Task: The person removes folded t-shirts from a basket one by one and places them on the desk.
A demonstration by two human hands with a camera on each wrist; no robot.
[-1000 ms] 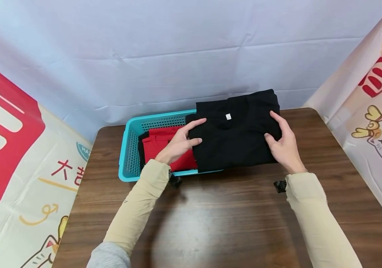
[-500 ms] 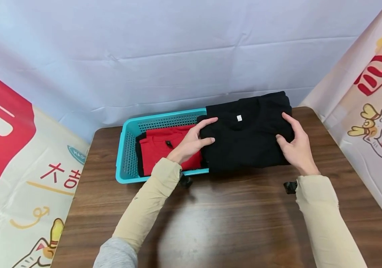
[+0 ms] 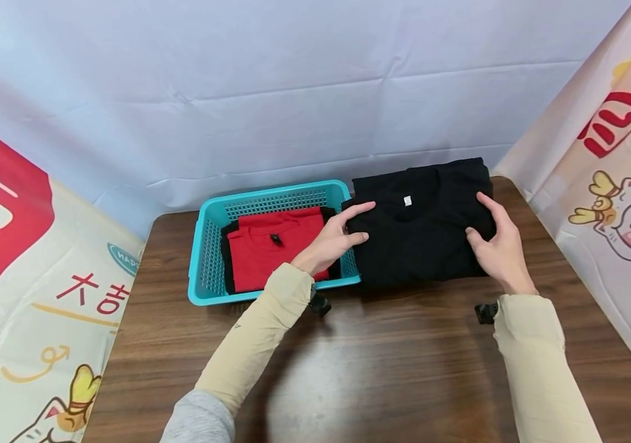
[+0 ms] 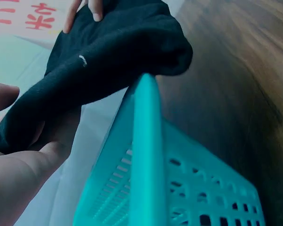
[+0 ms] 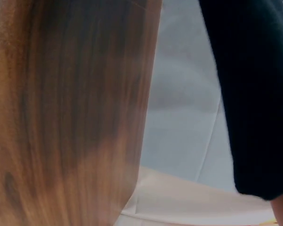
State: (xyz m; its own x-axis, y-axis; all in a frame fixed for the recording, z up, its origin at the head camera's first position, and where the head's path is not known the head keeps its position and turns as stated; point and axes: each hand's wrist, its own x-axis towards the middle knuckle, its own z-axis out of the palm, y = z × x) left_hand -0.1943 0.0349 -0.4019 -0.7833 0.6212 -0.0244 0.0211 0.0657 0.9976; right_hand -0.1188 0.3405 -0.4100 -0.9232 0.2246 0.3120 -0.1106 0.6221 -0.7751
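A folded black T-shirt (image 3: 423,231) with a small white neck label is held up over the table by both hands, just right of the basket. My left hand (image 3: 334,240) grips its left edge, close over the basket's right end. At the opposite edge, my right hand (image 3: 498,246) grips the shirt from the right. The left wrist view shows the black fabric (image 4: 118,52) drooping near the basket's rim. Inside the teal basket (image 3: 196,252) lies a folded red T-shirt (image 3: 260,252) on dark folded cloth, partly hidden by my left forearm.
The brown wooden table (image 3: 381,369) extends in front of the basket and to the right. A pale cloth backdrop (image 3: 271,111) hangs close behind it. Printed sheets with cartoon figures stand along the left and right sides.
Both hands have carried the black T-shirt rightward, off the basket and lower in the view. More of the red T-shirt and the basket's right end now show.
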